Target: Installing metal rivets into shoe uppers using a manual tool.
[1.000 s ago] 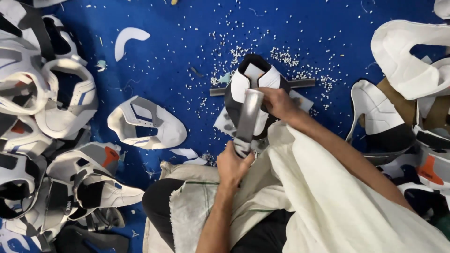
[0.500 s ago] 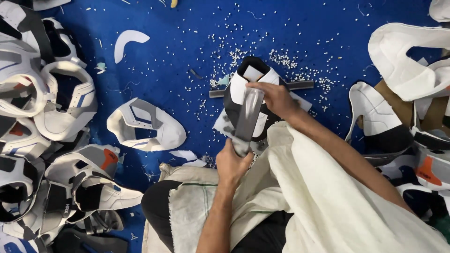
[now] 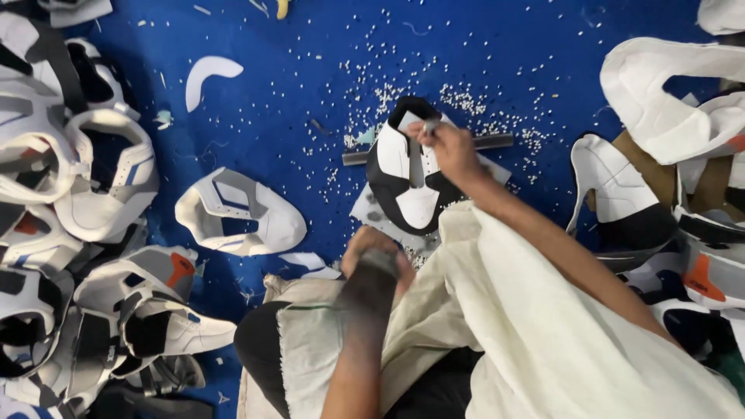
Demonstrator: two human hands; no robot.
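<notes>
Since half a second ago: grey hammer-like tool [image 3: 371, 283] drawn back from the work, now low and blurred, head near the lap. Left hand [image 3: 378, 260] clamped round its handle, fingers wrapped tight. Right hand [image 3: 448, 151] stretched forward, fingertips pinched on a small grey punch [image 3: 429, 126] held upright against the black-and-white shoe upper [image 3: 407, 182]. Shoe upper flat on the blue surface [image 3: 295, 77], directly under and just left of right hand, well ahead of left hand. Dark metal bar [image 3: 497, 142] lying crosswise behind the upper, partly hidden by right hand. Scatter of small white punched chips [image 3: 388, 97] beyond right hand. Loose white and grey shoe upper [image 3: 237, 213] well left of both hands. Heap of finished uppers [image 3: 70, 233] far left; more white and black uppers [image 3: 660, 155] right of right hand. Cream cloth [image 3: 543, 326] over the lap, under the right forearm.
</notes>
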